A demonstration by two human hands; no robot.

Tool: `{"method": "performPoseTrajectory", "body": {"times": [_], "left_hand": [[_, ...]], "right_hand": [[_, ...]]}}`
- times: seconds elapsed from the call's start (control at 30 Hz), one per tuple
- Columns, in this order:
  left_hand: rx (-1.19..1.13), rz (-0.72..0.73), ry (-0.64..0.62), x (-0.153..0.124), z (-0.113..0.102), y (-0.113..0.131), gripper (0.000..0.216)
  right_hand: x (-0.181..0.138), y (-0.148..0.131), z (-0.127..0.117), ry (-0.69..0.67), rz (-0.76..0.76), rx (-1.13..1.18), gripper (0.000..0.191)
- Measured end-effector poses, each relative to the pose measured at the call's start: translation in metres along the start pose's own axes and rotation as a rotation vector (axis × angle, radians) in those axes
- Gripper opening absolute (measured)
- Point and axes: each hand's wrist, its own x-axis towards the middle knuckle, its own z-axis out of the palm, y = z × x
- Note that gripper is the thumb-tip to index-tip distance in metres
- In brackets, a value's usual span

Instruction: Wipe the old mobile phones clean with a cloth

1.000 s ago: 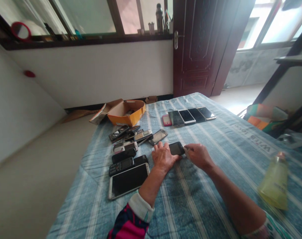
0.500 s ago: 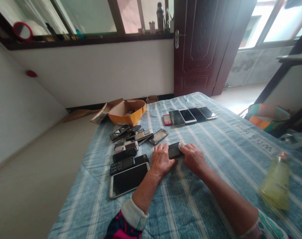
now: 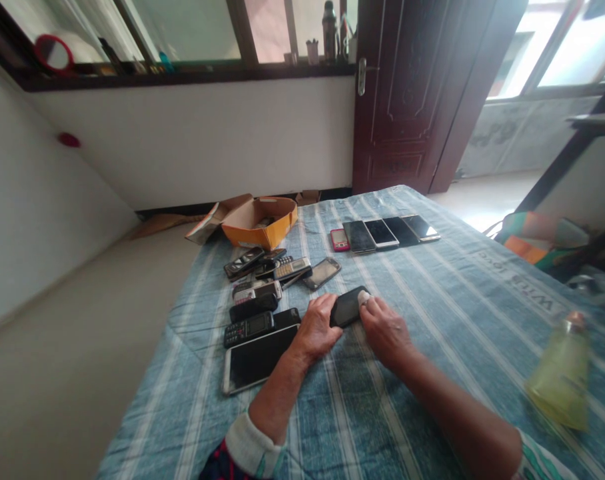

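A dark smartphone (image 3: 347, 308) lies at the middle of the cloth-covered surface, between my two hands. My left hand (image 3: 316, 327) grips its left end, thumb along the near edge. Pinched in the fingers of my right hand (image 3: 386, 331) is a small white wipe (image 3: 363, 297), pressed on the phone's right end. Most of the wipe is hidden under the fingers. Beside my left forearm lies a large white-framed phone (image 3: 257, 360) with a black screen. A keypad phone (image 3: 249, 329) and a grey touchscreen phone (image 3: 323, 273) are close by.
Several old phones (image 3: 291, 268) lie heaped at the left, before an open orange box (image 3: 275, 233). Farther back, a pink phone (image 3: 339, 240) and several smartphones (image 3: 381, 233) form a row. A yellow-green bottle (image 3: 561, 377) stands at the right on the striped cloth (image 3: 422, 320).
The view has shifted slightly. My left hand has moved a little toward the phone's left end, uncovering more of it. The right hand with the wipe stays at the right end.
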Motion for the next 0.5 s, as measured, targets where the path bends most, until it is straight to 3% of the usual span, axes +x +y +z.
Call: {"method": "performPoseTrajectory", "body": {"times": [0.3, 0.5], "left_hand": [[-0.01, 0.003, 0.015, -0.001, 0.003, -0.006, 0.056], [-0.018, 0.001, -0.011, -0.001, -0.001, -0.003, 0.049]], "right_hand": [[-0.018, -0.036, 0.011, 0.198, -0.239, 0.082, 0.014], [-0.011, -0.016, 0.005, 0.134, -0.131, 0.04, 0.025]]}}
